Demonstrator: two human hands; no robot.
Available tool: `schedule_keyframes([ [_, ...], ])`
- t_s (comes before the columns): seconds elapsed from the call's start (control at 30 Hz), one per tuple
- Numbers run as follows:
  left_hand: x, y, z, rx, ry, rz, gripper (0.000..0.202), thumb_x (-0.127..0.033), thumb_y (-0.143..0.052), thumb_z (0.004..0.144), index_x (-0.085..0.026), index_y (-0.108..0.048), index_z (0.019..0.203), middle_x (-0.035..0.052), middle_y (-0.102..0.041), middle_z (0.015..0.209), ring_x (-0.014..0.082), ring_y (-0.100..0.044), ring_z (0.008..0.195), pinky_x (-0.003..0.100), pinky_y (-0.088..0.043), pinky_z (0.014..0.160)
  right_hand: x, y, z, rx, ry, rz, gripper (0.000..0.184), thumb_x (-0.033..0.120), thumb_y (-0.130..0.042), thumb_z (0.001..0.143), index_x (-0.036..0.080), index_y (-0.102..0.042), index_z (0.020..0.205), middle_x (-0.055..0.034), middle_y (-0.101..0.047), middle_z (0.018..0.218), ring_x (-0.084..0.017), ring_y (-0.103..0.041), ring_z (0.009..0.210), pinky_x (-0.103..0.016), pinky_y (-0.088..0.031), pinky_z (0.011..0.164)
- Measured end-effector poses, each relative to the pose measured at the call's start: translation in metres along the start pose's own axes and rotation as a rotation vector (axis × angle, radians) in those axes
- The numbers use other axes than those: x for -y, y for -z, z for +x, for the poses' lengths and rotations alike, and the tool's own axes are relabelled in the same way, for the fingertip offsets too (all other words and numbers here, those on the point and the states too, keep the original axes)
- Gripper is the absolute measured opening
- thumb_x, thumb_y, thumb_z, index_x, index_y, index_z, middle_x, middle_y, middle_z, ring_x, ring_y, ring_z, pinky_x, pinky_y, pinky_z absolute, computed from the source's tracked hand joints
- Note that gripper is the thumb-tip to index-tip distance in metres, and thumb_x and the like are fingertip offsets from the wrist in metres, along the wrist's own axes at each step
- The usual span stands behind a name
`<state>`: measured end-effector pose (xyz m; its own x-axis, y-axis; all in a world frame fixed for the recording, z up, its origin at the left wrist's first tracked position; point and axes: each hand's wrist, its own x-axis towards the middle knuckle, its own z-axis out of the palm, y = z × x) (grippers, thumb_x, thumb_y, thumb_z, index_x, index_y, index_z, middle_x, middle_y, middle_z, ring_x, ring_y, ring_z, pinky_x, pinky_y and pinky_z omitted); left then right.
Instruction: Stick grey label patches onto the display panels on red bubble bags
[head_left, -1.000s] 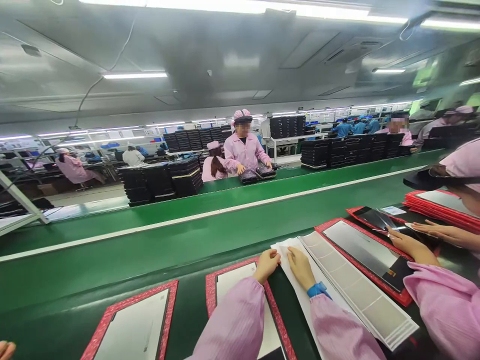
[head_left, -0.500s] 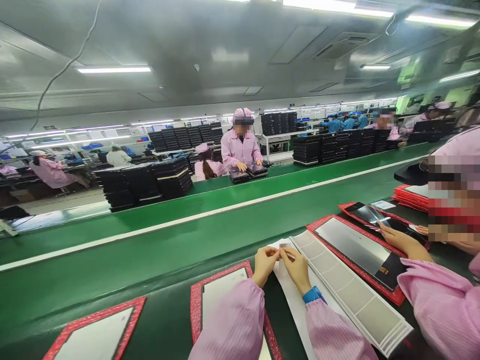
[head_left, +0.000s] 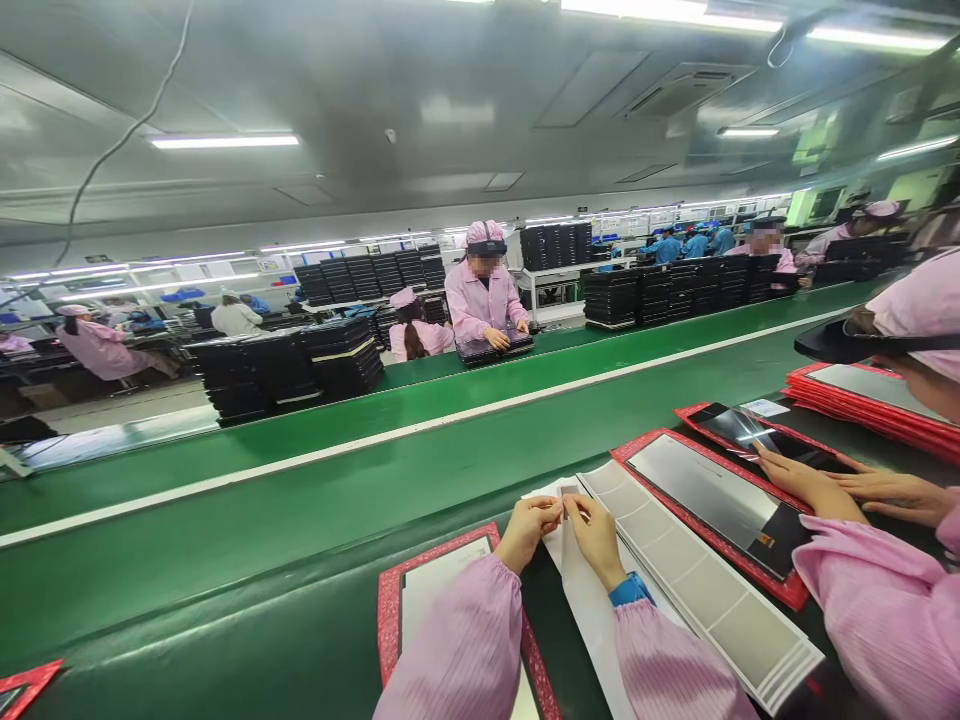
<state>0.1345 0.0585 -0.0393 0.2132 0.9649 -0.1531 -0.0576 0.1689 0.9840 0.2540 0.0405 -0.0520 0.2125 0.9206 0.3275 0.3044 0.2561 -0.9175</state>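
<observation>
My left hand (head_left: 529, 530) and my right hand (head_left: 594, 538) meet above the bench, thumbs and forefingers pinched together. Between the fingertips is a small grey strip (head_left: 568, 490), partly covered by them. Below my hands lies white backing paper (head_left: 589, 615). Just right of it, a long sheet (head_left: 697, 560) carries grey rectangular pieces in a row. Under my left forearm is a flat display panel (head_left: 431, 590) with a pale back, resting on red bubble wrap (head_left: 390, 620); my sleeve hides part of it.
Farther right, another display panel (head_left: 705, 490) lies on red wrap. Beside it a co-worker's hands (head_left: 814, 490) rest near a dark glossy panel (head_left: 739, 430). A red-wrapped stack (head_left: 862, 395) stands behind. The green belt (head_left: 300, 510) crosses ahead, with black stacks (head_left: 292, 365) beyond.
The red-wrapped panel at lower left has slid left, almost out of view. My hands stay pinched, with slight finger movement. Across the belt, a co-worker's hands have shifted over the dark items.
</observation>
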Motion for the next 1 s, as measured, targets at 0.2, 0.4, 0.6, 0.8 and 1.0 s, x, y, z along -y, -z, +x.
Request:
schedule_keyframes([
  [0.2,0.010,0.010,0.006,-0.245,0.056,0.245,0.025,-0.034,-0.050,0.085,-0.013,-0.056,0.097,0.0036,-0.060,0.095,0.0136,-0.059,0.081,0.033,-0.050,0.072,0.009,0.056,0.026,-0.126,-0.059,-0.215,0.044,0.054,-0.046,0.073,0.015,-0.065,0.065,-0.0078,-0.067,0.068,-0.020,-0.060,0.065,-0.029,-0.044,0.064],
  [0.4,0.000,0.009,0.001,-0.376,0.038,0.438,0.021,-0.033,-0.059,0.078,-0.013,-0.060,0.084,0.0034,-0.063,0.084,0.0137,-0.059,0.075,0.031,-0.048,0.071,0.046,0.115,0.032,-0.310,-0.024,-0.350,0.041,0.049,-0.044,0.077,0.014,-0.065,0.073,-0.0076,-0.066,0.070,-0.018,-0.058,0.063,-0.027,-0.039,0.063],
  [0.6,-0.041,-0.013,-0.062,-0.381,-0.206,0.454,0.022,-0.039,-0.059,0.073,-0.017,-0.058,0.077,0.0028,-0.064,0.082,0.0147,-0.060,0.074,0.025,-0.045,0.069,0.078,0.095,-0.025,-0.241,0.298,-0.391,0.025,0.038,-0.051,0.079,0.017,-0.064,0.076,-0.0052,-0.064,0.076,-0.017,-0.055,0.075,-0.028,-0.040,0.072],
  [0.8,-0.057,-0.021,-0.170,-0.116,-0.260,0.298,0.027,-0.040,-0.062,0.071,-0.017,-0.059,0.084,0.0030,-0.065,0.079,0.0140,-0.061,0.070,0.022,-0.048,0.063,0.091,0.047,-0.115,-0.051,0.692,-0.410,0.015,0.015,-0.052,0.081,0.018,-0.058,0.094,-0.0044,-0.063,0.090,-0.018,-0.052,0.082,-0.033,-0.038,0.074],
  [1.0,-0.027,0.011,-0.227,-0.237,-0.169,0.173,0.025,-0.038,-0.064,0.070,-0.016,-0.059,0.080,0.0044,-0.065,0.081,0.0163,-0.062,0.078,0.025,-0.051,0.073,0.093,0.031,-0.162,0.157,0.802,-0.457,0.029,0.025,-0.061,0.077,0.022,-0.056,0.105,-0.0058,-0.058,0.101,-0.019,-0.051,0.086,-0.034,-0.040,0.074],
])
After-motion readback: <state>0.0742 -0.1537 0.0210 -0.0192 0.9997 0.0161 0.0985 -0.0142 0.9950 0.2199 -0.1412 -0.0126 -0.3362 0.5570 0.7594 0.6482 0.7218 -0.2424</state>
